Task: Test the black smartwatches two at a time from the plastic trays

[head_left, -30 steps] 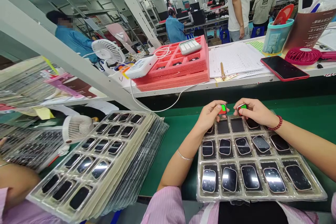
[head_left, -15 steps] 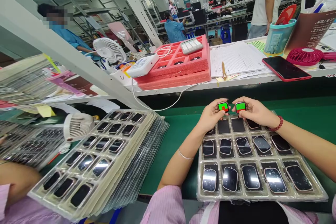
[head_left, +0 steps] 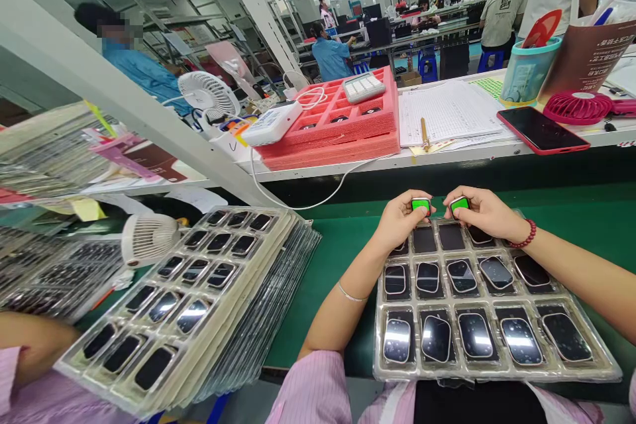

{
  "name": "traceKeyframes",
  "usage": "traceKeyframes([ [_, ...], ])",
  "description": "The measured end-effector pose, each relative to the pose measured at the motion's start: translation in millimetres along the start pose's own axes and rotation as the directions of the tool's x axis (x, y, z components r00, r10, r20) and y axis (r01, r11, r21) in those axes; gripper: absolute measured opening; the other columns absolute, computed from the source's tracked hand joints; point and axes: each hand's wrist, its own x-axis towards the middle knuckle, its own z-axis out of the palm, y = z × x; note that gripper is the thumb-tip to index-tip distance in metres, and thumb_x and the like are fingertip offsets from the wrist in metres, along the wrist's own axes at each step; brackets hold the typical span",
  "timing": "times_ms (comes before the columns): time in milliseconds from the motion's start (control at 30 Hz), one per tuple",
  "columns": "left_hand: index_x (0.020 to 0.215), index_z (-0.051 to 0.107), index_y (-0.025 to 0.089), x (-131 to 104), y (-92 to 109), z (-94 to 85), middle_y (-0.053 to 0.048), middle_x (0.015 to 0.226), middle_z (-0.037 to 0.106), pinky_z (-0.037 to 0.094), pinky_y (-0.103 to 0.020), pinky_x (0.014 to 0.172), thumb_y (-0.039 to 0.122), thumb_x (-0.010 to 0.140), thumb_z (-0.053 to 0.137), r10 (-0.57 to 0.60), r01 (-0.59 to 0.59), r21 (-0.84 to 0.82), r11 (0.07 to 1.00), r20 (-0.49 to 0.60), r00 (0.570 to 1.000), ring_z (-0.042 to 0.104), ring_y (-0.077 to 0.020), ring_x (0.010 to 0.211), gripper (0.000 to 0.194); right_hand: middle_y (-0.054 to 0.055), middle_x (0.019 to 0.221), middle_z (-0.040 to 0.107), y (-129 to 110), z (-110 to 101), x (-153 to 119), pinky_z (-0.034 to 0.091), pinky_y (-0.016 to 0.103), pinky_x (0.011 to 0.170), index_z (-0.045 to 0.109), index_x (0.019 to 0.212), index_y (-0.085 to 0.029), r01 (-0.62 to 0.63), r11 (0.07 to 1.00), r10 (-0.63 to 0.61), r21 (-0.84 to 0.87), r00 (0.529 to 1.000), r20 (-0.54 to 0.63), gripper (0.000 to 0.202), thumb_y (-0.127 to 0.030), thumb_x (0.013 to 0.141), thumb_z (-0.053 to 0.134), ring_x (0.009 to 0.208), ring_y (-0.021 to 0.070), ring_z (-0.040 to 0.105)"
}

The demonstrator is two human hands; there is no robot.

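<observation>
My left hand [head_left: 400, 217] grips a smartwatch [head_left: 421, 206] without a strap, its lit screen mostly green with some red by the thumb. A second smartwatch [head_left: 460, 204], also lit green, is pinched in my right hand [head_left: 479, 211]. Both are held up just above the back row of a clear plastic tray [head_left: 467, 300]. Dark-screened watches lie in the tray's compartments, such as a watch [head_left: 474, 336] in the front row. Two back-row compartments [head_left: 437, 237] hold no watch. My wrists cover parts of that row.
To the left stands a tall stack of similar trays [head_left: 199, 291], its top one filled with watches. A shelf behind carries red foam [head_left: 338, 136], papers [head_left: 447, 109], a phone [head_left: 542, 128] and a cup [head_left: 529, 69]. Another person's arm [head_left: 34, 344] is at the left edge.
Both watches have tilted in my fingers, and the right one has shifted slightly right, widening the gap between them. Less red shows on the screens. In the background, a standing person has moved right.
</observation>
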Motion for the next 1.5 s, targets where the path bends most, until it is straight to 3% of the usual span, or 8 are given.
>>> traceKeyframes([
  [200,0.105,0.057,0.014,1.7,-6.7,-2.6,-0.006,0.087,0.066,0.049,-0.023,0.07,0.024,0.072,0.071,0.029,-0.029,0.012,1.0,0.016,0.999,0.061,-0.0134,0.077,0.036,0.006,0.091,0.065,1.5,1.7,0.1,0.05,0.028,0.07,0.054,0.107,-0.017,0.058,0.998,-0.058,0.021,0.998,0.027,0.029,-0.02,0.079,0.059,0.081,0.0164,0.062],
  [567,0.11,0.054,0.015,0.9,-2.4,-1.2,-0.005,0.087,0.064,0.046,-0.024,0.072,0.01,0.069,0.061,0.034,-0.033,0.094,0.995,-0.002,0.999,0.059,-0.0149,0.082,0.042,0.008,0.107,0.062,5.6,-0.1,-1.3,0.055,0.027,0.065,0.051,0.12,-0.019,-0.042,0.998,0.039,0.036,0.997,0.071,0.044,-0.013,0.077,0.05,0.078,0.0143,0.064],
  [733,0.114,0.054,0.014,1.2,-4.5,-1.8,-0.007,0.093,0.066,0.048,-0.026,0.079,0.01,0.068,0.061,0.047,-0.047,0.106,0.993,0.002,0.999,0.061,-0.0167,0.088,0.046,0.008,0.109,0.064,8.0,-1.2,0.3,0.057,0.028,0.069,0.053,0.12,-0.019,-0.031,0.999,0.028,0.042,0.997,0.066,0.044,-0.015,0.076,0.054,0.082,0.0161,0.066],
  [900,0.119,0.054,0.014,1.1,-4.0,-2.0,-0.009,0.097,0.067,0.047,-0.022,0.063,0.02,0.075,0.062,0.0,0.0,0.103,0.995,-0.002,1.0,0.062,-0.0157,0.079,0.045,0.008,0.108,0.065,6.6,0.2,0.4,0.058,0.029,0.069,0.057,0.117,-0.018,-0.01,0.999,0.008,0.036,0.999,0.05,0.039,-0.018,0.079,0.055,0.08,0.0163,0.067],
  [1033,0.111,0.057,0.013,1.1,-2.1,-1.5,-0.008,0.091,0.067,0.05,-0.026,0.076,0.02,0.073,0.067,0.039,-0.036,0.088,0.996,-0.03,0.999,0.062,-0.0166,0.085,0.04,0.009,0.116,0.062,6.1,0.6,0.2,0.058,0.031,0.074,0.056,0.12,-0.019,0.032,0.999,-0.034,0.042,0.998,0.055,0.046,-0.014,0.074,0.056,0.089,0.0185,0.067],
  [1133,0.103,0.058,0.013,1.2,-1.7,-1.5,-0.007,0.085,0.066,0.05,-0.026,0.072,0.02,0.075,0.064,0.014,-0.011,0.082,0.997,-0.044,0.999,0.061,-0.0142,0.075,0.03,0.009,0.113,0.063,8.6,-0.7,0.5,0.058,0.031,0.07,0.056,0.121,-0.018,0.006,1.0,-0.007,0.024,0.998,0.06,0.044,-0.016,0.077,0.053,0.083,0.0185,0.068],
  [1300,0.107,0.058,0.014,2.6,-5.1,-2.4,-0.007,0.094,0.066,0.048,-0.027,0.082,0.011,0.069,0.063,0.056,-0.047,0.166,0.985,-0.049,0.997,0.061,-0.0167,0.089,0.039,0.008,0.116,0.062,13.2,-1.9,0.8,0.058,0.032,0.077,0.055,0.123,-0.019,0.004,1.0,-0.005,0.028,0.998,0.063,0.047,-0.013,0.076,0.052,0.087,0.018,0.068],
  [1500,0.111,0.058,0.015,3.9,-9.6,-4.0,-0.007,0.098,0.065,0.048,-0.03,0.086,0.012,0.07,0.064,0.062,-0.056,0.16,0.986,-0.033,0.998,0.061,-0.0184,0.094,0.041,0.007,0.114,0.063,12.6,-0.5,1.2,0.058,0.034,0.081,0.058,0.119,-0.019,0.014,0.998,-0.017,0.058,0.998,0.054,0.046,-0.011,0.074,0.052,0.086,0.0171,0.068],
])
